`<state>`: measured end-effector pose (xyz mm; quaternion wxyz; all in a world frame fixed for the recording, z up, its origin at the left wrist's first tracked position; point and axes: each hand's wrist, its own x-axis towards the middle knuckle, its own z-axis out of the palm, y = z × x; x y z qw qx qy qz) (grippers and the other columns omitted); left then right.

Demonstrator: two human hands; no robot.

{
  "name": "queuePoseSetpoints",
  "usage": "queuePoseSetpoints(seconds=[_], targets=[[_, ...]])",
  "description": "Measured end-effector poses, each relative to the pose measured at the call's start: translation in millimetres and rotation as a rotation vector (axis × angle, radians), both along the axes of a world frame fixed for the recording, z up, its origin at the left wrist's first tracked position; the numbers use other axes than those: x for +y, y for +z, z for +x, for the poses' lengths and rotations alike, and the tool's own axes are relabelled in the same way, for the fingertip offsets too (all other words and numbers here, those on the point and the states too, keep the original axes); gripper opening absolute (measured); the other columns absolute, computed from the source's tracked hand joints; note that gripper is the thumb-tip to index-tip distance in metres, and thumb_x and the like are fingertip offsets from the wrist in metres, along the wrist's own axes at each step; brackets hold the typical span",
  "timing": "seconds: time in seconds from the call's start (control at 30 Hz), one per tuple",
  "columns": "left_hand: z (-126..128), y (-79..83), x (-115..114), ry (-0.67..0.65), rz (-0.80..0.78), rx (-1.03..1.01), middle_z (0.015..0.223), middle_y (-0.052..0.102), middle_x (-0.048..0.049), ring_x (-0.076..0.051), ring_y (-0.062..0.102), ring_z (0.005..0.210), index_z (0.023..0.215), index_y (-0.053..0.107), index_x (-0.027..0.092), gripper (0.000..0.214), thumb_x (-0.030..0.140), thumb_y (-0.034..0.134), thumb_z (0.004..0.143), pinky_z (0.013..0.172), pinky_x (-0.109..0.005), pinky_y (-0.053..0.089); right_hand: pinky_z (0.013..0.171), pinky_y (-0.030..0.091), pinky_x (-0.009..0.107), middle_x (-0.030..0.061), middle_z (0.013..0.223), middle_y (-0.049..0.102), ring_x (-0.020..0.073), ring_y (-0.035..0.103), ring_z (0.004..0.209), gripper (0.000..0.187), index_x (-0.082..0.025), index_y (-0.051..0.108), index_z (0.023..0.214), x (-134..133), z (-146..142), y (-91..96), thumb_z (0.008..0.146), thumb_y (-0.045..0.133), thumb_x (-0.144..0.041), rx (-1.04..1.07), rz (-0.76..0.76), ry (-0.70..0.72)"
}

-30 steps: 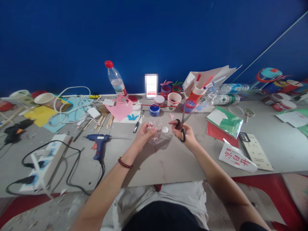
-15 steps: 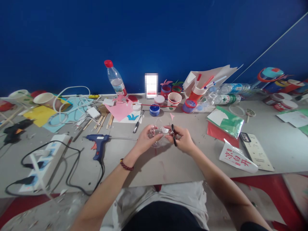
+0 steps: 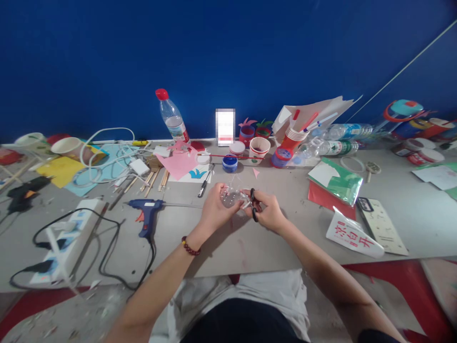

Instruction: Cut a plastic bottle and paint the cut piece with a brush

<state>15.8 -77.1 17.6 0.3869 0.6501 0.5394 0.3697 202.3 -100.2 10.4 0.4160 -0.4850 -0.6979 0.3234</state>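
Between my hands is a clear plastic piece [image 3: 232, 198], rounded like a cut part of a bottle. My left hand [image 3: 218, 207] grips it from the left, thumb on the near side. Black-handled scissors [image 3: 253, 205] sit in my right hand [image 3: 267, 209], its fingers bent round the handles. The scissor blades point at the plastic's right edge; their tips are hard to make out. Just beyond lie a blue paint jar [image 3: 230, 164] and a black pen [image 3: 204, 183].
To the left lie a blue glue gun [image 3: 145, 209] with its cord and a white power strip [image 3: 73, 240]. A red-capped bottle [image 3: 172, 119], paper cups [image 3: 259, 148] and a pink paper [image 3: 178, 162] stand or lie behind. Green sheets [image 3: 337, 181] and a phone [image 3: 383, 228] are right.
The plastic piece has turned and tipped in my left hand. My right hand with the scissors has shifted slightly left, closer against the plastic's edge.
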Motion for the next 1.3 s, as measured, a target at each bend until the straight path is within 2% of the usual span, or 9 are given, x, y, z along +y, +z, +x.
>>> queuePoseSetpoints(seconds=[0.13,0.3,0.53,0.63,0.87,1.1,1.3], targets=[[-1,-0.3,-2,0.038,0.134,0.228,0.096,0.062,-0.0051,-0.026,0.060,0.094,0.100,0.052,0.021,0.047,0.038,0.081,0.066,0.080,-0.037,0.047,0.051,0.040,0.021,-0.0018,0.071,0.057,0.0080,0.042,0.052,0.040,-0.018,0.073,0.115,-2,-2,-4.3,0.078,0.069,-0.031,-0.009,0.030,0.011],[-3,-2.1,-3,0.022,0.305,0.406,0.101,0.064,-0.0071,-0.029,0.060,0.099,0.105,0.053,0.022,0.051,0.034,0.082,0.066,0.082,-0.039,0.048,0.052,0.041,0.021,-0.0018,0.071,0.058,0.0077,0.041,0.052,0.040,-0.018,0.073,0.115,-6,-7,-3.7,0.078,0.067,-0.028,-0.021,0.060,-0.003],[-5,-7.3,1,0.060,0.485,0.584,0.098,0.066,-0.0096,-0.030,0.059,0.092,0.107,0.054,0.020,0.046,0.038,0.077,0.072,0.076,-0.039,0.048,0.051,0.040,0.021,-0.0030,0.068,0.054,0.0076,0.040,0.051,0.039,-0.017,0.074,0.114,-7,-11,-3.2,0.077,0.065,-0.028,-0.016,0.059,-0.026],[-6,-10.2,1,0.059,0.561,0.617,0.097,0.066,-0.0109,-0.030,0.058,0.089,0.109,0.055,0.019,0.043,0.039,0.074,0.076,0.074,-0.040,0.048,0.049,0.038,0.021,-0.0031,0.067,0.053,0.0074,0.039,0.050,0.039,-0.016,0.074,0.113,-6,-11,-3.9,0.078,0.066,-0.032,-0.011,0.046,-0.023],[-6,-15.0,2,0.032,0.762,0.662,0.095,0.065,-0.0142,-0.030,0.057,0.084,0.118,0.054,0.012,0.042,0.028,0.066,0.081,0.072,-0.042,0.047,0.050,0.037,0.020,-0.0034,0.067,0.052,0.0072,0.038,0.050,0.040,-0.017,0.075,0.112,-6,-11,-4.8,0.076,0.068,-0.032,-0.016,0.034,-0.035],[-5,-19.7,3,-0.037,0.797,0.666,0.102,0.066,-0.0158,-0.031,0.058,0.088,0.122,0.052,0.011,0.048,0.024,0.067,0.078,0.074,-0.043,0.048,0.048,0.036,0.020,-0.0039,0.064,0.052,0.0067,0.036,0.048,0.040,-0.016,0.075,0.113,-6,-11,-3.3,0.077,0.067,-0.032,-0.010,0.055,-0.071],[-3,-18.5,0,-0.085,0.798,0.670,0.100,0.066,-0.0137,-0.029,0.058,0.090,0.117,0.055,0.014,0.041,0.023,0.066,0.078,0.075,-0.041,0.048,0.046,0.033,0.020,-0.0050,0.060,0.042,0.0074,0.033,0.050,0.037,-0.014,0.076,0.106,-4,-10,-0.4,0.077,0.069,-0.037,0.015,0.013,-0.104]])
